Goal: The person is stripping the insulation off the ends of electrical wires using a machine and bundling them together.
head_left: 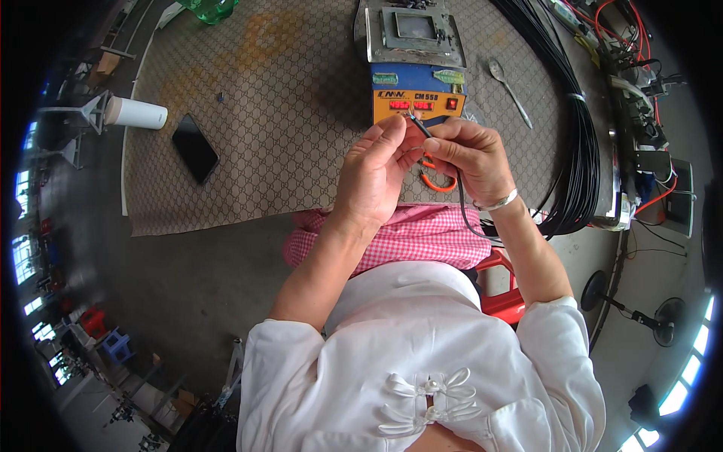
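Where it hangs, the thin dark cable [424, 129] curves.

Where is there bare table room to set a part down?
Widest bare patch: between the black phone and the left hand. Crowded: the right side, along the black cable coil, and before the blue unit, where the right hand and orange handles are.

A glossy black phone [196, 149] lies near the left edge of a matt, patterned tabletop [279, 162] — shiny metal spoon [512, 93] and plastic-looking black coil [581, 151] toward the right — with a thin cable [423, 129] in smooth dark sheathing above the front edge.
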The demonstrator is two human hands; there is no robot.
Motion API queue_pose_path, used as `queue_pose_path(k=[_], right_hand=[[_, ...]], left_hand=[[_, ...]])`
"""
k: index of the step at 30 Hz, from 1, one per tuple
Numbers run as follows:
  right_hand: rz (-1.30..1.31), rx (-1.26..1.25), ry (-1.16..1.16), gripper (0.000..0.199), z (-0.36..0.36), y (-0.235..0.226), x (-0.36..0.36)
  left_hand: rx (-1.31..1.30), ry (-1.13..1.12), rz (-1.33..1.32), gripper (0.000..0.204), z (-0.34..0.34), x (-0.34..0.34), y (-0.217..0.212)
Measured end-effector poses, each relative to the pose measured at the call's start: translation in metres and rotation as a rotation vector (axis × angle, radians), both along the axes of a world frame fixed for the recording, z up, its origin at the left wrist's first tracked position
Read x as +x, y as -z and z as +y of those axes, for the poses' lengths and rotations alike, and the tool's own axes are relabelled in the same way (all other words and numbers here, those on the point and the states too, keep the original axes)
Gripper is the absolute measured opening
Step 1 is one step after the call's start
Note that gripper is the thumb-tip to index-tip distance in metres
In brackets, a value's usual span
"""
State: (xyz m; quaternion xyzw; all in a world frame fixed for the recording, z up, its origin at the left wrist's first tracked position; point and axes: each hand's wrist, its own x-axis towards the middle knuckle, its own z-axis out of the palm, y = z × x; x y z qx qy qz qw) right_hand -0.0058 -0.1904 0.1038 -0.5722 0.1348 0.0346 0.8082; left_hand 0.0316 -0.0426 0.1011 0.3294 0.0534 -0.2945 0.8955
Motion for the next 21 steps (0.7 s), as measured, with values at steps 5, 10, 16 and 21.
queue_pose_path(k=[5,10,16,21], right_hand=[[-0.161,-0.345,0.001,0.009,-0.02,-0.009,0.027],[-0.408,-1.124,0.005,0.009,-0.058,-0.015,0.082],[-0.509,-1.53,-0.04,0.01,-0.076,-0.009,0.127],[-0.456,-1.741,-0.124,0.012,-0.071,-0.011,0.143]], left_hand=[[0.048,-0.016,0.061,0.023,0.004,0.006,0.002],[0.014,0.006,0.122,0.019,0.009,0.005,0.028],[0.037,0.011,0.178,0.016,0.011,0.004,0.041],[0.034,0.028,0.205,0.016,0.015,0.006,0.049]])
